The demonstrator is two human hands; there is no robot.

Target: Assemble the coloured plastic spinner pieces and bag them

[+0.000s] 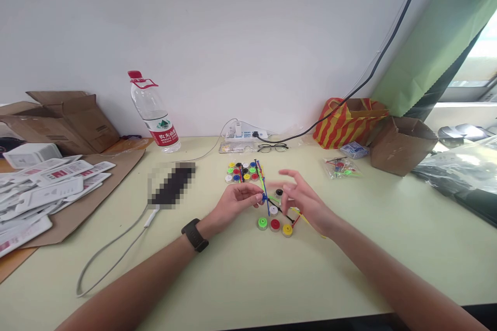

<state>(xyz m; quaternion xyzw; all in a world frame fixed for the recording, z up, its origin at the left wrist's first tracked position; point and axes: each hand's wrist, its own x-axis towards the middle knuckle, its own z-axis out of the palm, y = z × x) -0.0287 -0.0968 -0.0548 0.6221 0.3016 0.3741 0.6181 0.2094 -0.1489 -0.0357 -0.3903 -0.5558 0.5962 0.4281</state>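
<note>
My left hand (236, 200), a black watch on its wrist, pinches a small blue connector with thin coloured sticks (264, 186) fanning up from it. My right hand (302, 197) hovers just right of it, fingers apart and slightly blurred, holding nothing that I can see. Below the hands lie round coloured discs: green (263, 223), red (275, 225), yellow (287, 229), white (274, 210) and black (279, 192). A cluster of several more discs (243, 171) sits behind on the pale green table (240, 274).
A water bottle (154, 114), cardboard boxes (66, 116) and stacked white cards (42, 186) stand left. A pixelated dark object (171, 186) with a white cable (116, 253), a power strip (244, 134), glasses (272, 148), a striped bag (345, 121), a parts bag (340, 167) and a box (404, 145) surround the work.
</note>
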